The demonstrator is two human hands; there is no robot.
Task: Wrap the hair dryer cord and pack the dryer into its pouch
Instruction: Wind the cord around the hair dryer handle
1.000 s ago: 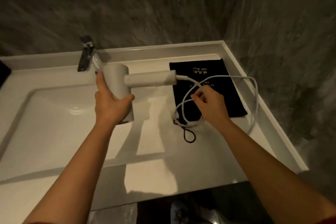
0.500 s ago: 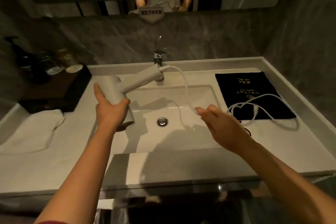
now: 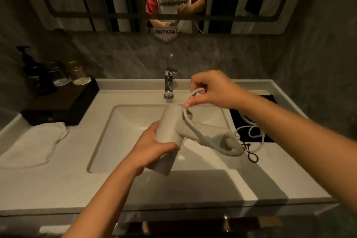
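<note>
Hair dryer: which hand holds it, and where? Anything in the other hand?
Left hand grips the hair dryer by its barrel; right hand pinches its cord.

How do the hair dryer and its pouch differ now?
The hair dryer is pale grey and rigid; the pouch is black and soft. The dryer is held above the sink by the left hand, while the pouch lies flat on the counter. The cord touches both.

Hair dryer (image 3: 170,131) over sink (image 3: 123,121), faucet (image 3: 169,83) behind; pouch (image 3: 239,120) right, towel (image 3: 32,145) left
</note>
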